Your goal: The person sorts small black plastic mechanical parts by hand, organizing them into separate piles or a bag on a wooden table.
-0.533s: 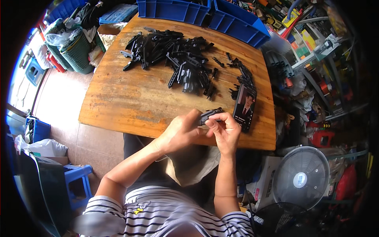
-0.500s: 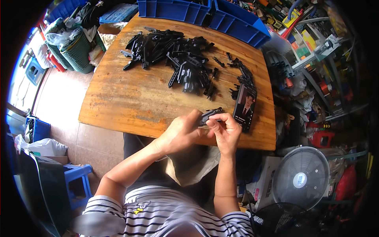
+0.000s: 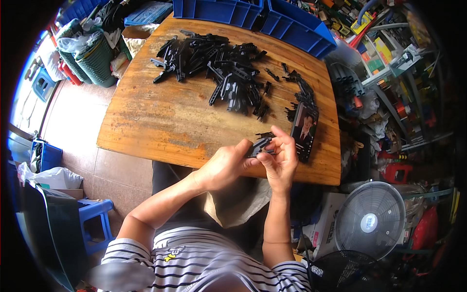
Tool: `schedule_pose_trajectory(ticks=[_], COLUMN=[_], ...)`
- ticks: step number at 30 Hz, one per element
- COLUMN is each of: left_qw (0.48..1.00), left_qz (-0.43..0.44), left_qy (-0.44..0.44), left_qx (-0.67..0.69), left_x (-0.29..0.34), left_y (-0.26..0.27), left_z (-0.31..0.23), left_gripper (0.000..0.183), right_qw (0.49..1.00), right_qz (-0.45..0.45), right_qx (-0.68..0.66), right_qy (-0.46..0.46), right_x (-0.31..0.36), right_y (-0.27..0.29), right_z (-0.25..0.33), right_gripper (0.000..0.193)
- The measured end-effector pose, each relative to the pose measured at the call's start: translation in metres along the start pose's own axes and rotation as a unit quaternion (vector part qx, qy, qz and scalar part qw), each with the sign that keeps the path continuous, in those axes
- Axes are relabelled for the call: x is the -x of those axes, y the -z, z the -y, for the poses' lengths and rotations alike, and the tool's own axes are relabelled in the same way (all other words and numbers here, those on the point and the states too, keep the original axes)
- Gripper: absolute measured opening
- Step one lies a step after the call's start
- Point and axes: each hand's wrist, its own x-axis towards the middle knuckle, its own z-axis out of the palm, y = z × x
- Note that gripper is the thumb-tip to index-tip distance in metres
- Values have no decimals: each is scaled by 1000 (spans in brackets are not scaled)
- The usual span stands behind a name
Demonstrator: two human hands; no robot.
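My left hand is closed around a small black plastic part over the table's near edge, its thumb pressing along the top. My right hand meets the part's other end, thumb below and fingers above; where exactly they touch is partly hidden. Just beyond the fingers shows another small black piece; I cannot tell whether it belongs to the held part. A large pile of black plastic parts covers the far left of the wooden table. A smaller row of black pieces lies at the right.
A phone with a lit screen stands beside my right hand. Two blue bins line the far edge. To the right are a fan and crowded shelves. A blue stool stands on the floor at left.
My right forefinger has lifted and straightened away from the thumb, opening the pinch and showing more of the part. My left hand keeps its hold, almost unmoved. The view has shifted slightly.
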Motion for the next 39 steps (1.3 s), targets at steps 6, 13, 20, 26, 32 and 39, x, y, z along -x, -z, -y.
schedule_pose_trajectory(ticks=[6, 13, 20, 26, 32, 39], left_qw=[1000, 997, 998, 999, 905, 980], left_qz=[9, -12, 2, 14, -127, -116], left_qy=[-1, -74, -66, 20, -40, 79], left_qx=[24, 17, 6, 33, -405, -139], left_x=[4, 9, 7, -8, -70, -62], left_y=[-1, -5, -8, 49, 88, 102], left_z=[-8, 3, 5, 3, 77, 70], left_gripper=[30, 28, 29, 35, 43, 58], right_qw=[991, 994, 996, 974, 933, 851], right_qz=[115, 106, 86, 176, 261, 146], right_qx=[-55, -27, -5, 140, 242, 486], right_qy=[-39, -9, 2, 35, -57, 134], right_x=[-3, 0, 4, 33, 49, -31], right_y=[18, 16, 21, 38, 18, 28], right_z=[-5, -2, -8, 9, 12, -14], right_gripper=[41, 31, 28, 23, 26, 23])
